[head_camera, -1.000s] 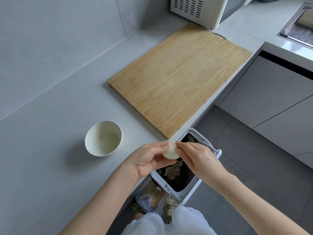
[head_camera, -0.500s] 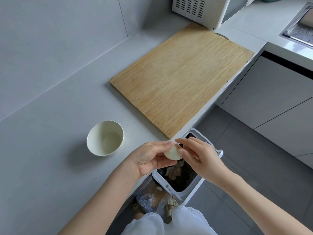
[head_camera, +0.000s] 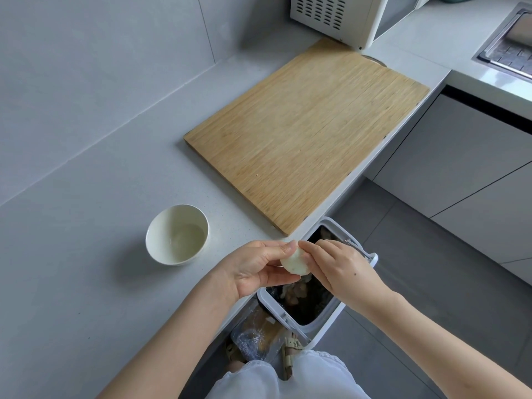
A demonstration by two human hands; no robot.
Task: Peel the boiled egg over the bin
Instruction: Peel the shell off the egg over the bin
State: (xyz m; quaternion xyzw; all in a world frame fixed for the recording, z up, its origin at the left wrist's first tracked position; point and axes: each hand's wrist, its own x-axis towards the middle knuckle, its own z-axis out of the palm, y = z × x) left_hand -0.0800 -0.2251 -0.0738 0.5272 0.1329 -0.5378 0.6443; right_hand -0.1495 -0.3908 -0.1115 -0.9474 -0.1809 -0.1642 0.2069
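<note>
The boiled egg (head_camera: 295,264), pale and smooth, is held above the open white bin (head_camera: 364,256) that stands on the floor against the counter edge. My left hand (head_camera: 256,267) grips the egg from the left with thumb and fingers curled round it. My right hand (head_camera: 339,266) comes in from the right, and its thumb and fingertips pinch at the egg's top and right side. Dark scraps lie inside the bin under the hands.
A white bowl (head_camera: 178,234) with a little water sits on the grey counter left of the hands. A wooden cutting board (head_camera: 305,133) lies behind, a white appliance (head_camera: 339,15) at the back, a sink (head_camera: 509,50) far right. A plastic bag (head_camera: 253,338) lies beside the bin.
The egg has been turned a little between the fingers, and my right fingertips have shifted along its top. Both hands stay over the bin.
</note>
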